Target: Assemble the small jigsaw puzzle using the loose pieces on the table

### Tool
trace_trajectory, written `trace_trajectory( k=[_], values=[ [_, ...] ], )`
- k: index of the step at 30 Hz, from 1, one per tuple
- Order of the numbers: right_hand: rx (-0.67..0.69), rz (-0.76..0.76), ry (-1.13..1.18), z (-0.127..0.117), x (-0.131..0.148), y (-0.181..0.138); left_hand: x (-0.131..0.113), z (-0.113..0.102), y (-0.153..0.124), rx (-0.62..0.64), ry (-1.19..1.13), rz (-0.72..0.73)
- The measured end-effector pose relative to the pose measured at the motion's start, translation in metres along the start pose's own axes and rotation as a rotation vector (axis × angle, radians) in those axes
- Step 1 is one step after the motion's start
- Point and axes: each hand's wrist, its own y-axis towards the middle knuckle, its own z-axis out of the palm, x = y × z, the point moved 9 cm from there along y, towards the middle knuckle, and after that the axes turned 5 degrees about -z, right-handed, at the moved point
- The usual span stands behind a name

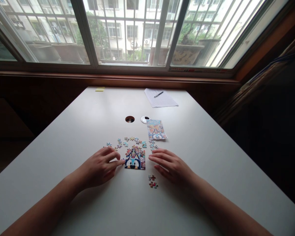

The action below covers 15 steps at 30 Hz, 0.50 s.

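Note:
A partly assembled jigsaw puzzle [135, 160] lies flat on the white table, showing a blue cartoon dog's face along its lower part. My left hand [102, 165] is at its left side. Its index finger is stretched out, with the tip at the puzzle's left edge by a small piece; the other fingers are bent and apart. To the right of the puzzle, my right hand [170, 164] hovers or rests with loosely spread fingers, holding nothing. Loose puzzle pieces [137, 141] curve around the top. Several more pieces [153, 184] lie below my right fingertips.
A picture card [156, 129] with the same dog lies behind the puzzle, beside a round cable hole [130, 119] and a metal grommet [145, 119]. Farther back are paper sheets [159, 100] with a pen [158, 94] and yellow sticky notes [99, 89]. A barred window stands beyond the table.

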Motion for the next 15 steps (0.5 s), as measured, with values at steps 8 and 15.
trace_trajectory(
  k=[8,15],
  values=[
    [-0.217,0.136,0.049,-0.029,-0.012,-0.008,-0.005,-0.001,0.003,0.005,-0.010,0.008],
    [-0.308,0.239,0.078,-0.040,-0.025,-0.015,-0.005,0.000,0.003,0.012,-0.009,0.009]
  ],
)
